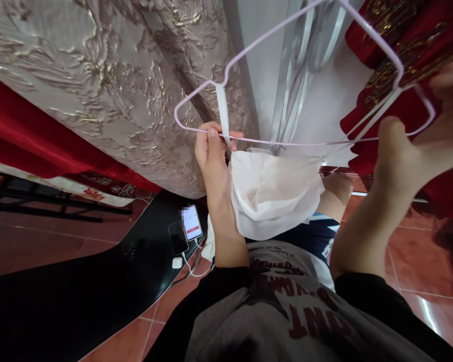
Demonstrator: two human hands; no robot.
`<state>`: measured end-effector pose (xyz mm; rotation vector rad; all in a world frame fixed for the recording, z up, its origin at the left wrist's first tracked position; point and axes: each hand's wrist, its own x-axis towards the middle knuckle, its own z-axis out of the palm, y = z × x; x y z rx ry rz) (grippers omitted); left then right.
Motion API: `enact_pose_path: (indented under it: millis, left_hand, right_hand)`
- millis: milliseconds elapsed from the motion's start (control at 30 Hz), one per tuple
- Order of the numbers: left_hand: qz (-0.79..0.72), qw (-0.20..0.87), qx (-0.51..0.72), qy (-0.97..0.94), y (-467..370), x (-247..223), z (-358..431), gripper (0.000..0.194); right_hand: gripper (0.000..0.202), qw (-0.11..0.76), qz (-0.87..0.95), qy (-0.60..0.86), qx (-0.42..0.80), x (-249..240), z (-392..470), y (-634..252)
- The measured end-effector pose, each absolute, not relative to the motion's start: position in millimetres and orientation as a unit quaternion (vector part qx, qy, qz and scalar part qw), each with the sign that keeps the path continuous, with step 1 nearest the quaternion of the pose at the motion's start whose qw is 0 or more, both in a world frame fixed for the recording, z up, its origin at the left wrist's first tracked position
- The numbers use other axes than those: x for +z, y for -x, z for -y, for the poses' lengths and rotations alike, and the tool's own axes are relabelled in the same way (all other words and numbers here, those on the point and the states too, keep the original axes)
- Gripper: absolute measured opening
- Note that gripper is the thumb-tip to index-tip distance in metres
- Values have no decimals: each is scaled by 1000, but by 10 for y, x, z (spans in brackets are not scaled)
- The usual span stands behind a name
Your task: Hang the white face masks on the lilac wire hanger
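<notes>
A pale pink clothes hanger (285, 142) spans the upper middle of the view. White straps (223, 111) loop over both of its shoulder notches, and a sheer white cloth garment (277, 193) hangs below them over my lap. My left hand (213, 151) is closed round the hanger's lower bar at the left corner, beside the left strap. At the hanger's right end is my right hand (411, 146), its thumb by the bar and its fingers spread well apart from the thumb. Those fingers are somewhat blurred at the right edge.
Shiny embossed fabric (109, 75) hangs at upper left, with grey ribbons (296, 80) in the middle and red embroidered cloth (381, 30) at right. Two phones, one lit phone (192, 222) and one dark phone (178, 237), lie with charging cables on a black surface (79, 281).
</notes>
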<state>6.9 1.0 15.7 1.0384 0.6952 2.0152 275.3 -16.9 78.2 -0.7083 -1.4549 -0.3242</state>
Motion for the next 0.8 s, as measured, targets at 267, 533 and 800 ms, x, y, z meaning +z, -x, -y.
enact_pose_path:
  millis: [267,533,800]
  left_hand:
    - [-314,393,722,-475,126,45,42,22]
    - [-307,457,609,-571,394,451,376,36]
    - [-322,225,815,-427,484,591,142,16]
  right_hand:
    - [31,460,774,435,12,124,174,-2192]
    - [23,502,737,452,15,36,207,-2199]
    - [27,500,743,445,6,7,231,-2185]
